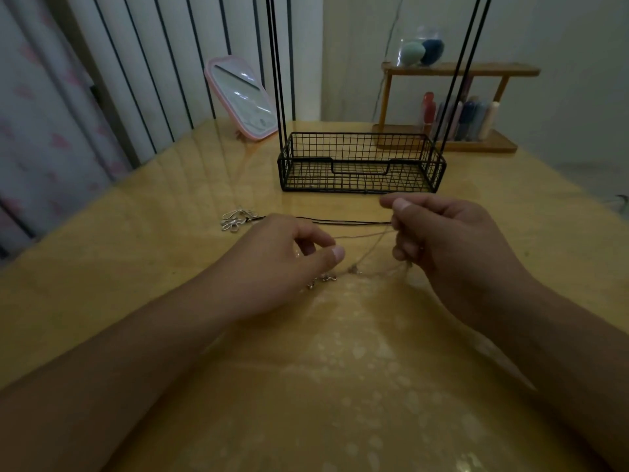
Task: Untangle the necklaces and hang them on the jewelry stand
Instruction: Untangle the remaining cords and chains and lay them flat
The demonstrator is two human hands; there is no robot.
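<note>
A thin pale chain necklace (366, 237) stretches between my two hands just above the table. My left hand (289, 260) pinches one end of it between thumb and fingers, with small silver clasps (321, 280) lying below. My right hand (439, 240) pinches the chain higher up, and loops hang from its fingers. A black cord necklace (343, 221) lies on the table behind my hands, running left to a silver pendant (236, 219). The black wire jewelry stand (360, 165), a basket base with tall uprights, is behind the cord; its top is out of frame.
A yellow glossy table (170, 233) carries everything. A pink mirror (241, 98) leans at the back left. A wooden shelf (456, 107) with bottles and sponge jars stands at the back right. A curtain and a barred panel line the left side.
</note>
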